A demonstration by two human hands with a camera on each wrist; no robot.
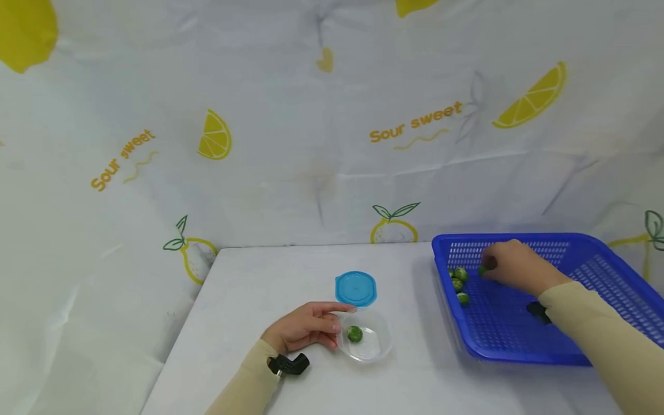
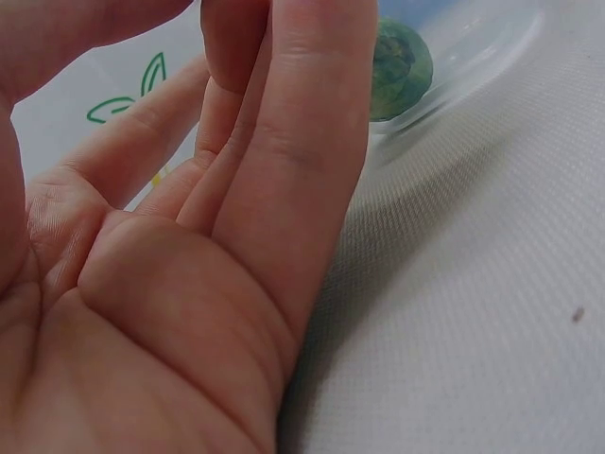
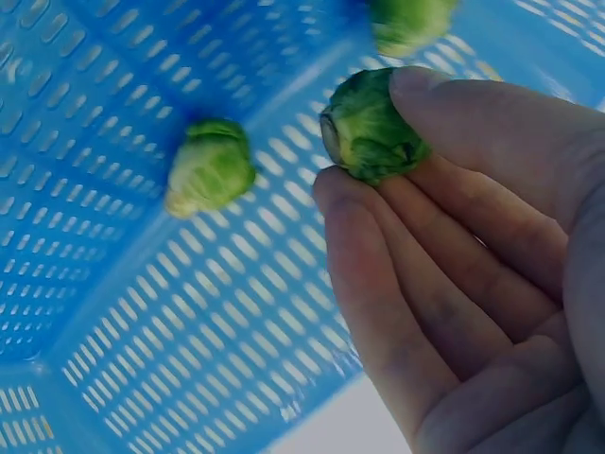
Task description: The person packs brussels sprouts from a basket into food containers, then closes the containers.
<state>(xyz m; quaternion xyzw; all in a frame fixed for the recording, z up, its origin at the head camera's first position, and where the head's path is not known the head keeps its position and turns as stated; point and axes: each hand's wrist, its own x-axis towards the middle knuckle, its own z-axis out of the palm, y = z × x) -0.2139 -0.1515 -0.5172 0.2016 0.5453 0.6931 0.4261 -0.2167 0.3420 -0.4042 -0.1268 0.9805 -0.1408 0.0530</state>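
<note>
In the head view, my left hand holds the left side of a small clear plastic container, its index finger stretched along the far rim. One Brussels sprout lies inside the container. My right hand reaches down into a blue plastic basket. Between thumb and fingertips it pinches another Brussels sprout, seen best in the right wrist view. Several loose sprouts lie along the basket's left wall. The left wrist view shows mostly palm and fingers, with the container partly hidden behind them.
A light blue lid lies flat on the white table, just behind the container. Behind the table hangs a white cloth printed with lemons. The basket's raised left wall stands between the container and the right hand.
</note>
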